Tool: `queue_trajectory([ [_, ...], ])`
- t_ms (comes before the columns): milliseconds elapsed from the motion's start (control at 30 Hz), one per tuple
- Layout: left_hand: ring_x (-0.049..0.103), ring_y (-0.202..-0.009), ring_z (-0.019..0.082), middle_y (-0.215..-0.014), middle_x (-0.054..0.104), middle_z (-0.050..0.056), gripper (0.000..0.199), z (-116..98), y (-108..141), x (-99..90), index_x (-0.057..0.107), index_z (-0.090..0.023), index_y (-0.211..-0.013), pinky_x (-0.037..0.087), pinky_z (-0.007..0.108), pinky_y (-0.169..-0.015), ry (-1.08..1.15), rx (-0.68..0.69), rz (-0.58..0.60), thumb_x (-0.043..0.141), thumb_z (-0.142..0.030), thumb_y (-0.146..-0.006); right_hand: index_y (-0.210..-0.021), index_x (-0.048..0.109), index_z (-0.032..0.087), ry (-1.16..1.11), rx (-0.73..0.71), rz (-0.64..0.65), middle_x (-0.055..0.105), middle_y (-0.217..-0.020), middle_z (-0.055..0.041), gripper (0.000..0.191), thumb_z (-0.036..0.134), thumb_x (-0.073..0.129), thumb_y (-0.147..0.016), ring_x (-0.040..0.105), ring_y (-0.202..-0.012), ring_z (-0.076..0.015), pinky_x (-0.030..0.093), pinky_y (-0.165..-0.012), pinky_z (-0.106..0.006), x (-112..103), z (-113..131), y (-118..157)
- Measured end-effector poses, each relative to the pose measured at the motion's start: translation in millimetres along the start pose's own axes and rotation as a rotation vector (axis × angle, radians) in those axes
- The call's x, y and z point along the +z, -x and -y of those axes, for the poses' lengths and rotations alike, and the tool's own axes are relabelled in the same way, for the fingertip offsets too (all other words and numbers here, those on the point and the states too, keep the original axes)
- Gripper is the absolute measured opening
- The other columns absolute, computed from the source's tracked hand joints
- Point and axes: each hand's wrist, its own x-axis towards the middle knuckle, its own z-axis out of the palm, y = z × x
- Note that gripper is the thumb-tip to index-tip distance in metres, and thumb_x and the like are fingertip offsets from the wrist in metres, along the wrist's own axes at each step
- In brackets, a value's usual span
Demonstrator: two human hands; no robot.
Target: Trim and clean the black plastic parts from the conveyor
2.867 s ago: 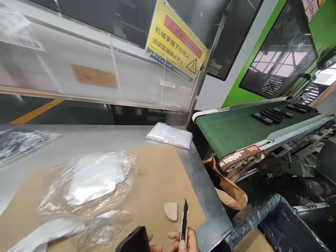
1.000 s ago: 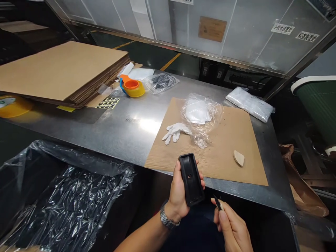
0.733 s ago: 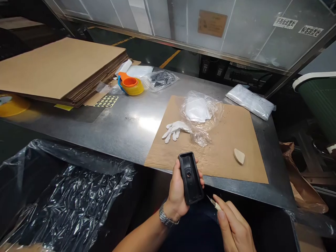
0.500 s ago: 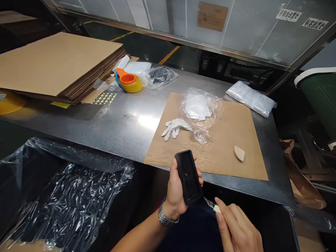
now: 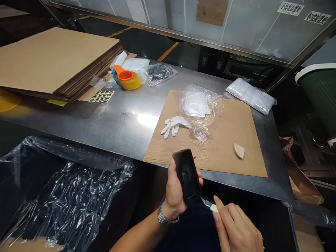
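Observation:
My left hand [image 5: 173, 190] grips a black oblong plastic part [image 5: 187, 176] upright, just in front of the steel table's near edge. A watch sits on that wrist. My right hand [image 5: 236, 227] holds a small utility knife [image 5: 208, 204], and its blade tip touches the lower right corner of the black part. Beyond them a brown cardboard sheet [image 5: 225, 140] lies on the table, with a white glove [image 5: 173, 125], a crumpled clear bag [image 5: 201, 108] and a small beige wedge [image 5: 238, 150] on it.
The steel table [image 5: 118, 122] carries a stack of flat cardboard [image 5: 57, 59], an orange and yellow tape dispenser [image 5: 127, 78], a sticker sheet [image 5: 101, 96] and sealed bags [image 5: 250, 94]. A black-lined bin [image 5: 60, 199] stands at lower left. A green conveyor end [image 5: 321, 91] is at right.
My view swung from the conveyor down to the table's near edge. My left hand turned the black part from its hollow side to its smooth side. The knife blade moved up to its lower corner.

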Motion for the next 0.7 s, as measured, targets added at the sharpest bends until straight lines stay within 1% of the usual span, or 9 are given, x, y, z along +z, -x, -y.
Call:
queue_trajectory([
  [300, 0.055, -0.054, 0.016, -0.065, 0.059, 0.007, 0.060, 1.1, -0.7, 0.0, 0.053, -0.012, -0.107, 0.046, 0.026, -0.054, -0.020, 0.023, 0.010, 0.028, -0.063, -0.085, -0.115, 0.059, 0.011, -0.001, -0.014, 0.006, 0.051, -0.062, -0.0013, 0.031, 0.024, 0.042, -0.092, 0.051, -0.053, -0.0098, 0.038, -0.047, -0.022, 0.6, -0.8, -0.3],
  [700, 0.056, -0.055, 0.017, -0.067, 0.059, 0.007, 0.062, 2.0, 2.2, 0.9, 0.054, -0.013, -0.109, 0.046, 0.025, -0.054, -0.052, 0.072, 0.033, 0.031, -0.066, -0.083, -0.111, 0.062, 0.012, 0.057, -0.037, -0.002, 0.050, -0.059, -0.0007, 0.030, 0.025, 0.042, -0.092, 0.050, -0.051, -0.0091, 0.037, -0.046, -0.021, 0.9, -1.5, -0.8],
])
